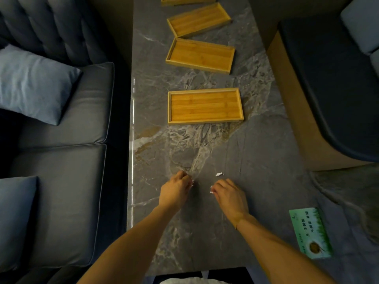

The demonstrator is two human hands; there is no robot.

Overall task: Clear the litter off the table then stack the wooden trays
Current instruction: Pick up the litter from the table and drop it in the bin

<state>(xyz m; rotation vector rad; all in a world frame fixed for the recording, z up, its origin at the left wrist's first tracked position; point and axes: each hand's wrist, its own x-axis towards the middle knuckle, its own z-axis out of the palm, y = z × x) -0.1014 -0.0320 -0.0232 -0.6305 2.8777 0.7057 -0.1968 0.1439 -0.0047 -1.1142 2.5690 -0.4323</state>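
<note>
While I lean over the grey marble table [256, 140], this is how things lie:

Left hand: my left hand [176, 190] is curled, fingertips pinched on a small white paper scrap [192, 182] at the tabletop.

Right hand: my right hand [228, 194] is curled too, pinching another white scrap [211, 189].

Loose litter: one crumpled white bit [219, 174] lies on the table just beyond my right hand.

Trays: the nearest wooden tray [205, 105] sits empty and square to me; two more [201, 55] [199, 19] lie tilted farther off, touching at a corner; a fourth [187, 0] is cut off at the top edge.

Writing: a green-and-white packet [310, 232] by my right forearm carries print, too blurred to read.
</note>
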